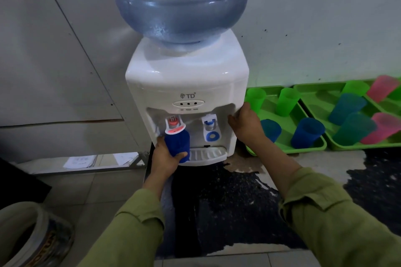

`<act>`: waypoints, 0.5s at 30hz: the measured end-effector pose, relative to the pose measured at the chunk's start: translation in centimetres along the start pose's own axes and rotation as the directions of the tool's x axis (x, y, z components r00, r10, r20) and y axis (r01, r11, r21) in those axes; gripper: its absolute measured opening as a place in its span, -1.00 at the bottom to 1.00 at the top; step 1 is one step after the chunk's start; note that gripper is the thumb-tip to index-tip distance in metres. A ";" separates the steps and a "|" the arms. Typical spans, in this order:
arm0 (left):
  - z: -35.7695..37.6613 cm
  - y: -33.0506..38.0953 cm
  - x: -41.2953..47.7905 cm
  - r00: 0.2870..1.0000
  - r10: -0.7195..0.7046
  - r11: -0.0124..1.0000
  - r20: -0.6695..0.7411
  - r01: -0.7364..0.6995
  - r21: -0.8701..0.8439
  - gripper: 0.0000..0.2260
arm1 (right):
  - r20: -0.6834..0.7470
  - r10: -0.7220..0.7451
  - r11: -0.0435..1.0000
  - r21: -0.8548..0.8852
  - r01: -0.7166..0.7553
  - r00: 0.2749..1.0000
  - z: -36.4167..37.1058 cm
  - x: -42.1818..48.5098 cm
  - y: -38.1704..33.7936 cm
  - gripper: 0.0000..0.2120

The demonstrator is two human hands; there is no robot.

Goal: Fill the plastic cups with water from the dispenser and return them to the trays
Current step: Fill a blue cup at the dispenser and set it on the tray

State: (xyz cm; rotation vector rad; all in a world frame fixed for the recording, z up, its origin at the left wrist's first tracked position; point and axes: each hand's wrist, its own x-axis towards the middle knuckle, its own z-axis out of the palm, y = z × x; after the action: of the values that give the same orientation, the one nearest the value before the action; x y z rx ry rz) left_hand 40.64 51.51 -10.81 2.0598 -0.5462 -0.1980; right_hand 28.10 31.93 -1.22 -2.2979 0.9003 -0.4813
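Cup (177,144) upright in our left hand (166,159), fingers curled round its wall, rim just under the red tap (173,124) above the grip. Our right hand (246,125) braces the dispenser (186,80), fingers laid against its side; trays (308,149) lie rightward of the grip, nearer that hand.

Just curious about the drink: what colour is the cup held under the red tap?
The plastic cup is dark blue; the head view shows it best.

One cup (176,143) sat in the left hand (167,158); nine more cups (307,132) stood in two trays (303,150) right of the right hand (245,123).
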 end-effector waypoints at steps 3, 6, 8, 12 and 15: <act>0.0 -0.2 0.1 1.000 0.010 1.000 -0.006 -0.010 -0.002 -0.31 | -0.003 0.007 1.000 0.004 -0.007 1.000 0.1 0.0 0.0 -0.65; 0.0 -0.1 0.0 1.000 0.004 1.000 -0.004 -0.004 -0.001 -0.32 | -0.006 0.010 1.000 0.019 -0.010 1.000 0.2 0.0 0.1 -0.67; 0.0 -0.2 0.1 1.000 0.018 1.000 0.000 -0.018 0.002 -0.33 | -0.011 0.020 0.999 0.036 -0.019 1.000 0.2 -0.1 0.1 -0.67; -0.1 -0.3 0.2 1.000 0.018 1.000 0.014 -0.019 0.009 -0.35 | -0.011 0.030 0.999 0.025 -0.030 0.999 0.0 -0.3 0.0 -0.66; -0.1 -0.3 0.4 1.000 0.009 1.000 0.025 -0.010 0.008 -0.35 | -0.024 0.048 0.999 -0.021 -0.048 0.999 -0.3 -0.8 -0.4 -0.65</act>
State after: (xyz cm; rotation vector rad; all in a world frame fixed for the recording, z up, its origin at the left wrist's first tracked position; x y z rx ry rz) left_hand 41.08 51.55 -11.02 2.0649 -0.5727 -0.2163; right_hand 27.56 32.60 -0.83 -2.2891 0.9746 -0.4806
